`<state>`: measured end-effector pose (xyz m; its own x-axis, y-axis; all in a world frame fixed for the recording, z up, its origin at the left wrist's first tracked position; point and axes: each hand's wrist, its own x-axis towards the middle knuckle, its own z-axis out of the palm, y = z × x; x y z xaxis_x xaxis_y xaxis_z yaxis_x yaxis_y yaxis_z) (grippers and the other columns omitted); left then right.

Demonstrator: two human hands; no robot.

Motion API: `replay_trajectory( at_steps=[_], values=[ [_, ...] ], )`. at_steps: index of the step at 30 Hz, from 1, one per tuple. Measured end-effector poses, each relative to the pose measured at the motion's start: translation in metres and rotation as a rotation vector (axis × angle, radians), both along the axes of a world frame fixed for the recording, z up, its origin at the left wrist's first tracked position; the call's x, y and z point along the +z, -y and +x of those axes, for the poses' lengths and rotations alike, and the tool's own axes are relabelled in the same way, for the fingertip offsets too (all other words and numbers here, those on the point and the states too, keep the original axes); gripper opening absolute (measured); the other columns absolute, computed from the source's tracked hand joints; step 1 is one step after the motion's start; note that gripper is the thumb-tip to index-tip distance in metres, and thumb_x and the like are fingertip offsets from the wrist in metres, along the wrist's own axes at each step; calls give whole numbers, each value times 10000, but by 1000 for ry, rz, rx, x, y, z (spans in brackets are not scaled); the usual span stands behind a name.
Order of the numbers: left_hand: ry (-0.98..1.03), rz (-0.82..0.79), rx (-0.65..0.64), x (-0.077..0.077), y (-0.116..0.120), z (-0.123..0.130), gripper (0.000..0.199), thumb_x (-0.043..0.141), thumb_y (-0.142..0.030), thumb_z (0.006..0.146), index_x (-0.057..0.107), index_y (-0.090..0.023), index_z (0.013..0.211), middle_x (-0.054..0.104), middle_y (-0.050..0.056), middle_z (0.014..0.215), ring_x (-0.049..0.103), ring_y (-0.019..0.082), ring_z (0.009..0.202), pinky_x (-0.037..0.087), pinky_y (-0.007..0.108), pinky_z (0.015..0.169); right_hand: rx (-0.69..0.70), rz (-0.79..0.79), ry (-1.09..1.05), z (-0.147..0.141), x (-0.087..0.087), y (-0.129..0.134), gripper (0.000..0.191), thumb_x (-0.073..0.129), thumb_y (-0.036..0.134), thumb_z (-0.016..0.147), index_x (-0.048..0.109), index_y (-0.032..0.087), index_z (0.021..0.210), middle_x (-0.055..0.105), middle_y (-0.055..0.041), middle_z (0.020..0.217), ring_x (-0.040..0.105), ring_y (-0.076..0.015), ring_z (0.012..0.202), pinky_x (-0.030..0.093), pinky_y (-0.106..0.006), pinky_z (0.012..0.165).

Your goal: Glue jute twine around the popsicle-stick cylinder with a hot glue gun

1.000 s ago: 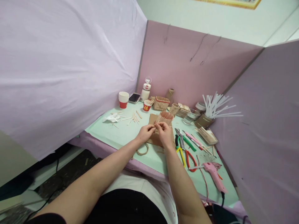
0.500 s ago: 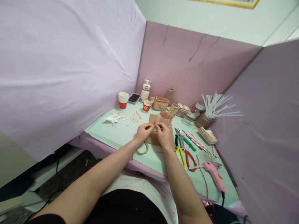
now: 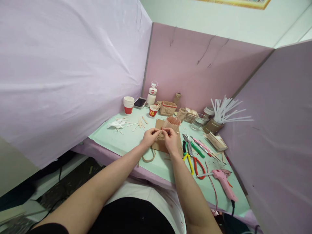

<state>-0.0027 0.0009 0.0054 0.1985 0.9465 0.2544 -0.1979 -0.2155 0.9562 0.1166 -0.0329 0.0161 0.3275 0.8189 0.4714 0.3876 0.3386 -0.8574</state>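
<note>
My left hand [image 3: 150, 137] and my right hand [image 3: 170, 139] meet fingertip to fingertip in a pinch, right in front of a cup-shaped holder of upright wooden sticks [image 3: 172, 122]. A brown jute rope [image 3: 149, 160] curls on the table below my left wrist and runs up to the fingers. Both pinches appear to be closed on its upper part, though the fingers hide most of it. The stick holder stands on a sheet of brown cardboard [image 3: 159, 147], its lower front partly covered by my hands.
Right of my hands lie green-handled pliers [image 3: 197, 150], red-handled pliers [image 3: 200, 169] and a pink glue gun [image 3: 223, 182]. White glue sticks [image 3: 226, 110] stand in a container. Paper cups [image 3: 128, 104], a bottle [image 3: 151, 97] and a small basket [image 3: 168, 108] line the back; loose wooden sticks [image 3: 140, 123] lie left.
My fingers have shifted very slightly at the pinch, and the rope loop has moved a touch. Everything else stays where it was.
</note>
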Motion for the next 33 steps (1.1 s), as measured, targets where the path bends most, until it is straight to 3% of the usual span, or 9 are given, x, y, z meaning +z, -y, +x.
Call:
replay_trajectory(
  at_steps=[5, 11, 16, 19, 23, 28, 33],
  values=[
    [120, -147, -176, 1, 0, 2, 323, 698, -433, 660, 638, -126, 740, 457, -44, 552, 358, 54, 478, 263, 209, 467, 2, 16, -45, 0, 1, -1, 145, 567, 329, 762, 541, 194, 808, 595, -25, 790, 545, -161, 711, 437, -287, 671],
    [178, -223, -295, 4, 0, -2, 346, 740, -417, 632, 654, -121, 789, 452, -35, 579, 344, 42, 485, 209, 195, 438, 52, 23, -97, -1, 2, -1, 157, 572, 341, 751, 508, 200, 781, 560, -6, 762, 528, -148, 684, 438, -274, 643],
    [174, -188, -243, 1, 0, -1, 330, 735, -413, 642, 671, -133, 803, 522, -31, 577, 411, 57, 502, 308, 204, 484, 29, -11, 9, -1, 4, 1, 156, 533, 316, 756, 599, 180, 796, 642, -38, 791, 568, -169, 731, 451, -293, 687],
    [152, -116, -170, -1, -1, 0, 303, 734, -390, 645, 687, -137, 805, 651, 16, 720, 548, 106, 651, 428, 243, 640, -3, -24, 40, -2, 5, 3, 199, 520, 301, 748, 653, 167, 810, 685, -64, 819, 601, -192, 775, 460, -313, 714],
    [96, -27, -79, -2, -2, 0, 244, 716, -339, 666, 709, -137, 803, 701, 52, 830, 601, 159, 801, 455, 298, 790, -22, -48, 34, -2, 6, 4, 239, 556, 354, 750, 691, 163, 796, 711, -79, 821, 622, -205, 771, 467, -322, 716],
    [46, 19, -1, -1, -3, -1, 179, 698, -282, 668, 714, -143, 781, 697, 52, 816, 592, 167, 803, 447, 314, 814, -16, -37, 58, -1, 5, 4, 265, 568, 380, 765, 701, 154, 798, 708, -82, 807, 625, -202, 749, 468, -327, 707],
    [59, -37, -18, -2, -4, 0, 169, 716, -274, 637, 696, -144, 743, 669, 32, 771, 564, 145, 760, 439, 281, 758, -91, 62, 236, -3, 4, 5, 191, 545, 323, 786, 655, 180, 724, 643, -46, 729, 568, -174, 705, 435, -300, 666]
  ],
)
